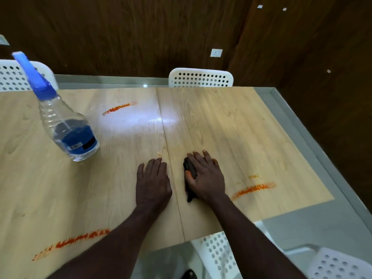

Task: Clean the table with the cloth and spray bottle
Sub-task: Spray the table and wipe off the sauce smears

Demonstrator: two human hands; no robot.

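Three orange streaks [253, 188] marked the pale wooden counter [231, 127] — wiping seemingly just begun; right hand [206, 178] pressed the dark cloth [191, 169], fingers [208, 158] flat — left hand [153, 183] open.

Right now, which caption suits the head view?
Right hand presses dark cloth on stained table; left hand rests flat; spray bottle stands nearby.
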